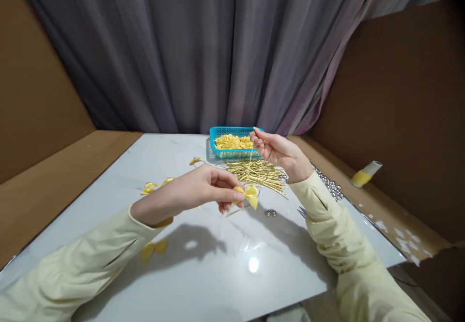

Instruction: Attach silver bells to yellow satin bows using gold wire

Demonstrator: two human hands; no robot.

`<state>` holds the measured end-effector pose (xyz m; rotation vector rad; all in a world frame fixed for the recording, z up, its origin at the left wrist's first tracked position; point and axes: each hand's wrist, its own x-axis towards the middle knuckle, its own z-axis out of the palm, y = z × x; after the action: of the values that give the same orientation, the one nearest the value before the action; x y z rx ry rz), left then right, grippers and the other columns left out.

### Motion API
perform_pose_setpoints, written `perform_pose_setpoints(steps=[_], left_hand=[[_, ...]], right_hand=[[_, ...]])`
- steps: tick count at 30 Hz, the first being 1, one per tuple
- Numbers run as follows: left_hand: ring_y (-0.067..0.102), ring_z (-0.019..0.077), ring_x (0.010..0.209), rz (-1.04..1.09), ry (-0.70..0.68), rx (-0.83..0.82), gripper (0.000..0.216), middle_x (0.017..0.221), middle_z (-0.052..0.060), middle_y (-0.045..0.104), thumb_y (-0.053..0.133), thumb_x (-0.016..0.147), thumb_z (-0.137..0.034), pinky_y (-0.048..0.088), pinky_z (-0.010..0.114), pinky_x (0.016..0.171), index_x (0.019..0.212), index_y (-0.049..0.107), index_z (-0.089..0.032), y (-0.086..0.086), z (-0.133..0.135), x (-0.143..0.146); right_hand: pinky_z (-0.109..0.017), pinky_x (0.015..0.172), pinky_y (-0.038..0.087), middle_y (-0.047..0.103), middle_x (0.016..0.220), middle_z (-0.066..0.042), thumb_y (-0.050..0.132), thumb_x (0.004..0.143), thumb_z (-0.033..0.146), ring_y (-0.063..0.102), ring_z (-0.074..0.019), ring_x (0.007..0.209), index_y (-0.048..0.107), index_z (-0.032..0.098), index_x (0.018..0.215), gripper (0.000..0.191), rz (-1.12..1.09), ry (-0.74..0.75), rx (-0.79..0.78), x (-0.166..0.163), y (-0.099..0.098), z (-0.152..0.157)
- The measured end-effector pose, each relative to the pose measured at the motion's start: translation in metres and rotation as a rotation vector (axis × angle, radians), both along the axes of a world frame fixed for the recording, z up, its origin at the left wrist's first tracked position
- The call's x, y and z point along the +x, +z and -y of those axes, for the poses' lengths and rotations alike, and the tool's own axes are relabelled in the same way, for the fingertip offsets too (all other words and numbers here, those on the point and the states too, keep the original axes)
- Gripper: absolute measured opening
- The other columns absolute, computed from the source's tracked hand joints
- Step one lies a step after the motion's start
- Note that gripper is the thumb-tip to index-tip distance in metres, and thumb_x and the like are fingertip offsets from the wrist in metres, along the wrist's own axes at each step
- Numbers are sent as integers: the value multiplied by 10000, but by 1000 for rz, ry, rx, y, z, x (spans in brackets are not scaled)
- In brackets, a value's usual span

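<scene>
My left hand (214,189) is closed in a pinch on a yellow ribbon bow (250,196), held above the white tabletop. Higher up and to the right, my right hand (279,152) has its thumb and fingers pressed together. A thin yellow strand (250,157) seems to run from those fingertips down towards the bow; its lower end is hard to make out. Behind the bow lies a heap of gold wire ties (259,172). Just right of the bow, a pair of small silver bells (271,213) rests on the table.
A blue basket (218,153) of yellow ribbon pieces stands at the back. Other yellow bows (154,249) lie left. Silver bells (332,186) and scissor-like tips (302,211) are by my right arm. A white-and-yellow cylinder (366,174) lies on cardboard. Cardboard walls (399,109) flank the table.
</scene>
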<state>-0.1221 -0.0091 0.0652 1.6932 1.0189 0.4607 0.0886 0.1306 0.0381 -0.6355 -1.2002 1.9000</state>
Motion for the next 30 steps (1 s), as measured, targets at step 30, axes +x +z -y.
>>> perform_pose_setpoints(steps=[30], left_hand=[[531, 97, 714, -19, 79, 21, 156, 751, -56, 627, 728, 816, -377, 396, 217, 663, 784, 728, -224, 4, 4, 2]], right_hand=[[-73, 670, 592, 731, 734, 0, 681, 850, 68, 690, -48, 639, 670, 150, 788, 104, -109, -121, 138, 11, 10, 24]])
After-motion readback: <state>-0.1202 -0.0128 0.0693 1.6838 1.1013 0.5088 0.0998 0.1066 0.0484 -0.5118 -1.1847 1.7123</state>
